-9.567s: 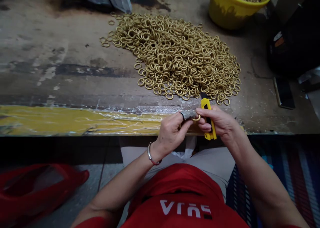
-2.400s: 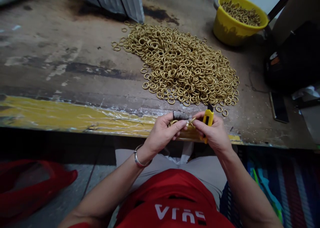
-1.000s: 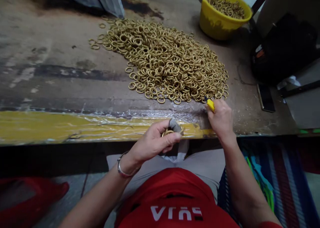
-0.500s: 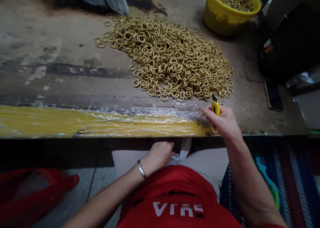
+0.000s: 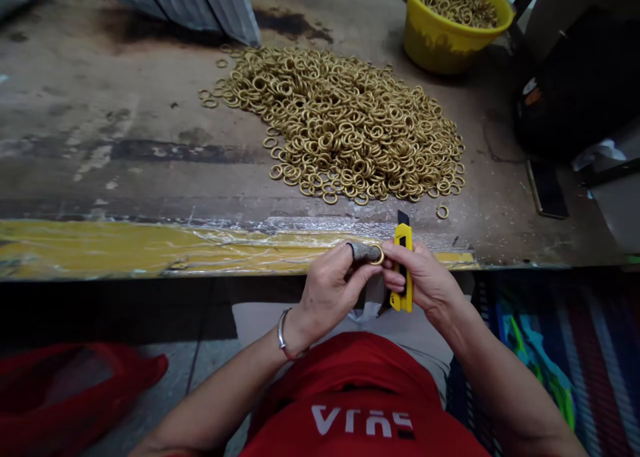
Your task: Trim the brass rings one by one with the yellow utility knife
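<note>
My left hand [image 5: 334,285] is closed at the table's front edge, its forefinger in a grey fabric cover, and it pinches a small gold ring [image 5: 377,255]. My right hand [image 5: 425,280] touches the same ring with its fingertips and grips a yellow utility knife [image 5: 403,260], blade end pointing away from me. A large heap of gold rings [image 5: 345,123] lies on the table just beyond both hands. One loose ring [image 5: 442,211] sits apart near the knife tip.
A yellow tub [image 5: 450,23] full of rings stands at the back right. A phone [image 5: 546,189] and a dark bag [image 5: 580,90] lie on the right. The worn table [image 5: 125,150] has a yellow taped front edge. A red bag [image 5: 70,390] sits on the floor left.
My left hand dropped to my lap below the table edge and has come back up. My right hand reached to the heap's edge and returned with a ring, which both hands now hold.
</note>
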Motion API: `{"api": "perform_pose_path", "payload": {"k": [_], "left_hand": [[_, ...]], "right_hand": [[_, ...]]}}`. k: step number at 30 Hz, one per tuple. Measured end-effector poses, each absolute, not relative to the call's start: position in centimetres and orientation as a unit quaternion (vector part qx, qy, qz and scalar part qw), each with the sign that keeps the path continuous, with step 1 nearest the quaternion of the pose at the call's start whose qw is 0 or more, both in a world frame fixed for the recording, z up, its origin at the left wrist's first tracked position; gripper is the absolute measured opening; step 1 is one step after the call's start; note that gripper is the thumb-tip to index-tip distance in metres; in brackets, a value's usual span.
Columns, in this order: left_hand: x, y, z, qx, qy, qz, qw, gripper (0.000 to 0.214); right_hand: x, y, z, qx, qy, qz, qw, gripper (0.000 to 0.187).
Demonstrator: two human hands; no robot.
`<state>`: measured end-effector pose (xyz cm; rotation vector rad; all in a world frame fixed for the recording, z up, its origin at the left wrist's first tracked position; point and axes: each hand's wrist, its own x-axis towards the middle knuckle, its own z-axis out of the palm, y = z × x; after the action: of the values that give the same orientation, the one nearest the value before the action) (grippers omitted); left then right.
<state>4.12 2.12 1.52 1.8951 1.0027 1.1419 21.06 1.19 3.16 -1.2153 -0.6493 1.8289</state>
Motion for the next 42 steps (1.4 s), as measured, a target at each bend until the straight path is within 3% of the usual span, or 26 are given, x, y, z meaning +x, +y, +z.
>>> {"api": "perform_pose_path", "payload": {"k": [3, 6, 9, 14, 25, 29, 34, 37, 39, 42], "left_hand": [[4.3, 2.2, 1.8, 0.616, 0.41, 0.409, 0.534, 0.006], [4.4, 2.4, 1.8, 0.498, 0.382, 0.39, 0.674, 0.013], [4.4, 2.6, 1.8, 0.469, 0.364, 0.396, 0.701, 0.016], [4.5, 2.9, 1.8, 0.489, 0.372, 0.391, 0.685, 0.015], [3.6, 3.8, 2.5, 0.622, 0.329, 0.371, 0.606, 0.011], [3.4, 3.7, 3.4, 0.617, 0.243, 0.319, 0.677, 0.019], [4.6, 4.7, 1.1, 0.434, 0.3, 0.358, 0.77, 0.03], [5.4, 5.4, 0.4, 0.359, 0.291, 0.343, 0.818, 0.028], [5.8, 5.6, 0.5, 0.337, 0.279, 0.337, 0.834, 0.027], [6.3, 5.7, 0.7, 0.392, 0.334, 0.339, 0.787, 0.028]], "right_hand": [[21.6, 0.8, 3.7, -0.552, -0.408, 0.608, 0.398, 0.04], [22.3, 0.0, 4.0, -0.603, -0.622, 0.363, 0.344, 0.025], [22.7, -0.9, 3.8, -0.595, -0.733, 0.203, 0.259, 0.012], [22.6, -1.5, 3.5, -0.611, -0.766, 0.094, 0.177, 0.014], [24.1, 0.8, 2.7, -0.646, -0.759, 0.038, 0.073, 0.02], [28.1, 3.0, 1.9, -0.757, -0.649, -0.029, 0.068, 0.015], [31.5, 5.1, 1.4, -0.782, -0.617, -0.039, 0.081, 0.019], [31.8, 5.9, 1.5, -0.791, -0.607, -0.01, 0.074, 0.017], [31.3, 6.2, 2.0, -0.793, -0.596, 0.042, 0.122, 0.018], [29.2, 6.0, 2.9, -0.75, -0.536, 0.283, 0.266, 0.025]]}}
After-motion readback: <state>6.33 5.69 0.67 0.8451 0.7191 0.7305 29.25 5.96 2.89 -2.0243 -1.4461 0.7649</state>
